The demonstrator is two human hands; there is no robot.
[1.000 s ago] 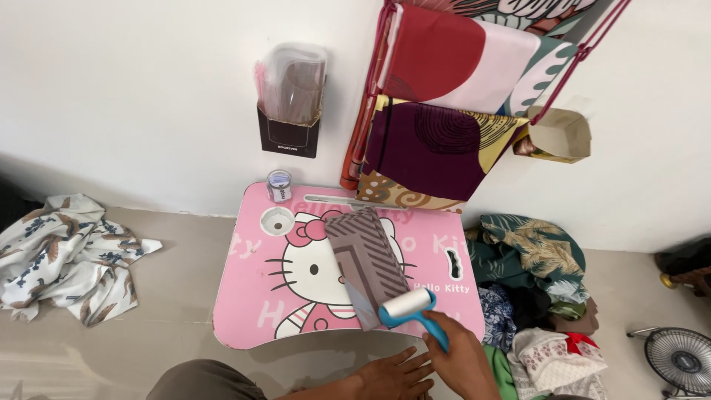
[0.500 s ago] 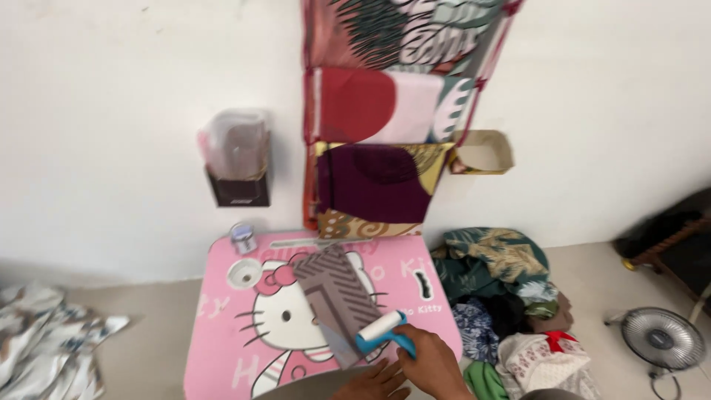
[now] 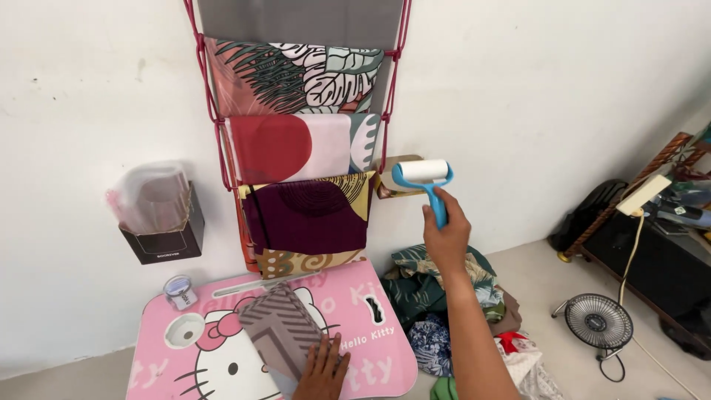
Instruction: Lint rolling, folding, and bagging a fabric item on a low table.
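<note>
My right hand (image 3: pixel 446 235) is raised in front of the wall and grips the blue handle of a lint roller (image 3: pixel 424 178) with a white roll. The roller sits just in front of a small brown pocket (image 3: pixel 388 185) at the right side of the hanging fabric organiser (image 3: pixel 300 148). My left hand (image 3: pixel 323 369) lies flat, fingers spread, on a folded grey patterned cloth (image 3: pixel 280 333). That cloth rests on the pink cartoon-cat lap table (image 3: pixel 370 344).
A black wall box with clear plastic bags (image 3: pixel 157 215) hangs left. A small jar (image 3: pixel 180 291) stands on the table's far left corner. A pile of clothes (image 3: pixel 452 311) lies right of the table, then a small floor fan (image 3: pixel 598 322) and dark furniture (image 3: pixel 666 252).
My right hand lifted the lint roller off the grey cloth and up to the wall by the organiser. The view tilted upward. My left hand stayed on the cloth.
</note>
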